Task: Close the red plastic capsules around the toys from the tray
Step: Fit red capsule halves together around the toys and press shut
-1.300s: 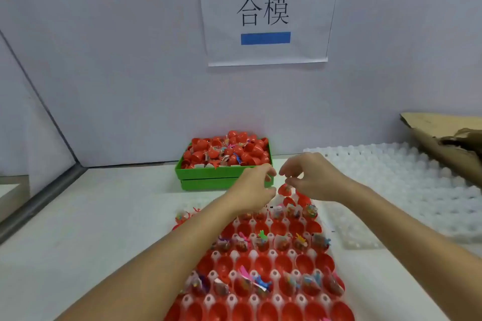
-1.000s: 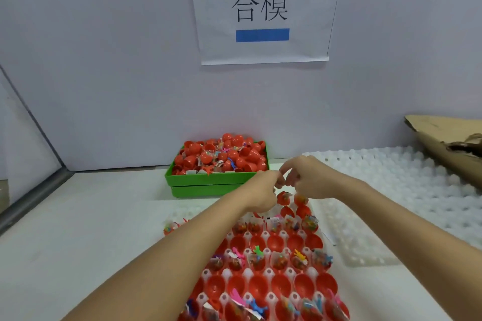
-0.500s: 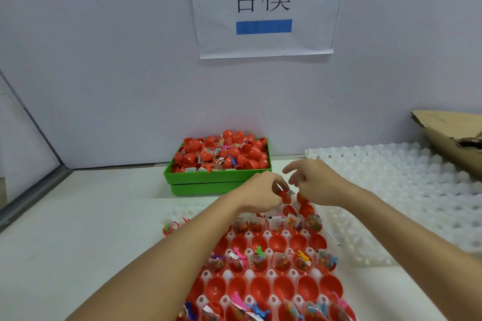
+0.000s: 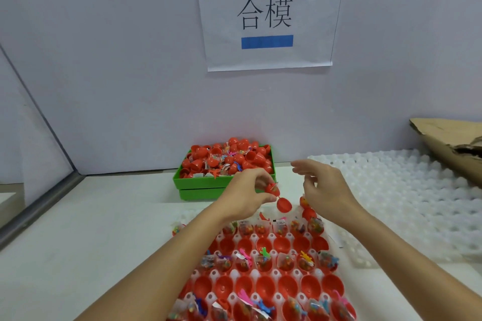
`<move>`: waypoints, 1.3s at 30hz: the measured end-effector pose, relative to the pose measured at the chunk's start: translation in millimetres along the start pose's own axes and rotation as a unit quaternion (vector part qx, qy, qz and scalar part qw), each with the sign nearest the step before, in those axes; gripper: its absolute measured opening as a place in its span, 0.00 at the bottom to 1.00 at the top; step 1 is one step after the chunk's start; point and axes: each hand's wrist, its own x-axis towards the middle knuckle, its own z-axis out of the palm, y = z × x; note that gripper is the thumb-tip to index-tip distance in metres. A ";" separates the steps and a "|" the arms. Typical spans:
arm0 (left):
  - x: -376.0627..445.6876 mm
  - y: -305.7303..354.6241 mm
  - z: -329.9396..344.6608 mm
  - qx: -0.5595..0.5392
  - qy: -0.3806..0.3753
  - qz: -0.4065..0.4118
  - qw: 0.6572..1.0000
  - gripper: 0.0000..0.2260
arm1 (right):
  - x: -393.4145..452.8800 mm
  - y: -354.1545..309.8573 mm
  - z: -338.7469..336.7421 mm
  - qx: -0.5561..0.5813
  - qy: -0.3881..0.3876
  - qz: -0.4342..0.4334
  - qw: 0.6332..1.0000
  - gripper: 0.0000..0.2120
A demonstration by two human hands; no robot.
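Head view: left hand (image 4: 247, 197) pinches a light, stiff hinged red capsule (image 4: 277, 197); right hand (image 4: 327, 190) relaxed, holding nothing; press both halves' rims.

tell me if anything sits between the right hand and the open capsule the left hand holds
Nothing visible does. The left hand pinches the open capsule above the tray, its lower half hanging free. The right hand is beside it with loose fingers, only air between them.
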 end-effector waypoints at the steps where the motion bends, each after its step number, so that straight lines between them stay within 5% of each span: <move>1: -6.7 1.8 -3.7 -0.007 0.017 -0.002 1.000 0.11 | -3.6 -3.5 -1.1 0.012 0.008 -0.001 1.000 0.22; 13: -113.1 33.6 2.2 -0.190 0.166 0.023 0.967 0.12 | -72.7 -54.8 -7.9 0.189 -0.011 0.014 0.982 0.16; 19: -136.9 33.0 14.2 -0.177 0.211 0.033 0.961 0.12 | -105.0 -64.0 -9.7 0.270 -0.030 0.024 0.962 0.12; 32: -155.9 24.9 13.3 -0.172 0.205 0.037 0.963 0.22 | -124.0 -63.8 0.0 0.242 -0.037 -0.011 0.969 0.17; 39: -157.1 25.8 16.9 -0.175 0.166 0.062 0.968 0.12 | -134.3 -56.0 -0.3 0.228 -0.054 -0.063 0.970 0.20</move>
